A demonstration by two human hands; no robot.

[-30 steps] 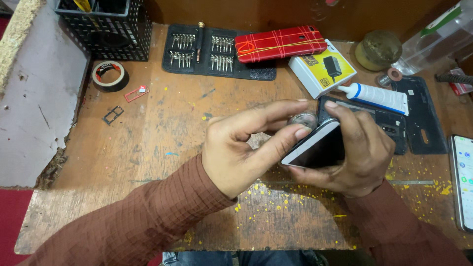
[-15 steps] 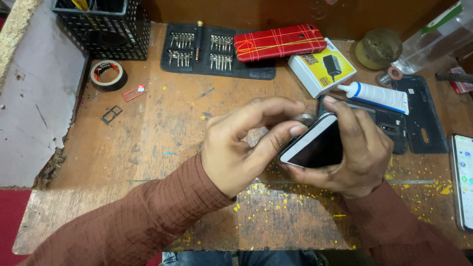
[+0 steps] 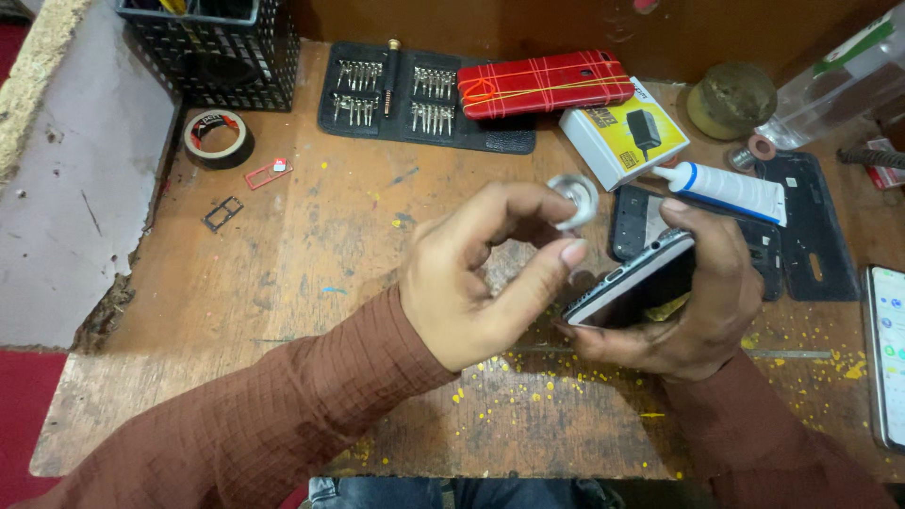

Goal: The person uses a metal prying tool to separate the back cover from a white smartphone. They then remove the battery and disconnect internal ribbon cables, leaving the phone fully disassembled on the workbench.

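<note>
Here, above a scratched, paint-flecked wooden surface (image 3: 311, 273), the right hand (image 3: 698, 302) grips a phone (image 3: 627, 287); the left hand (image 3: 471, 283) pinches a small ring (image 3: 575, 200). Behind lie a bit set (image 3: 396, 94) and tape (image 3: 219, 139).

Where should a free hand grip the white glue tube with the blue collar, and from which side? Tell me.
Grip the white glue tube across its broad flat body, coming down from above. It lies flat on the dark mat, nozzle pointing left, so both long sides look open to a pinch. The narrow nozzle end by the blue collar would probably slip. The yellow and white box crowds the nozzle side, so the wide tail half is likely easier.
</note>
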